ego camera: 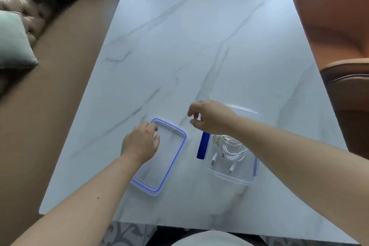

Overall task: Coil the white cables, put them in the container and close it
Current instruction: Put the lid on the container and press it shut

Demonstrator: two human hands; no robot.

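Note:
A clear rectangular container (235, 177) with blue clips stands on the marble table at the right. Coiled white cables (232, 151) with their plugs lie inside it. Its clear lid (169, 168), edged with a blue seal, lies flat on the table to the left of the container. My left hand (140, 143) rests on the far left corner of the lid, fingers curled over its rim. My right hand (211, 117) hovers above the container's far left side, fingers loosely apart and holding nothing. The right forearm hides part of the container.
The white marble table (179, 46) stretches away from me. Brown leather chairs (339, 26) stand along its right side. A tufted sofa with cushions (16, 42) is at the left, beyond a brown floor strip.

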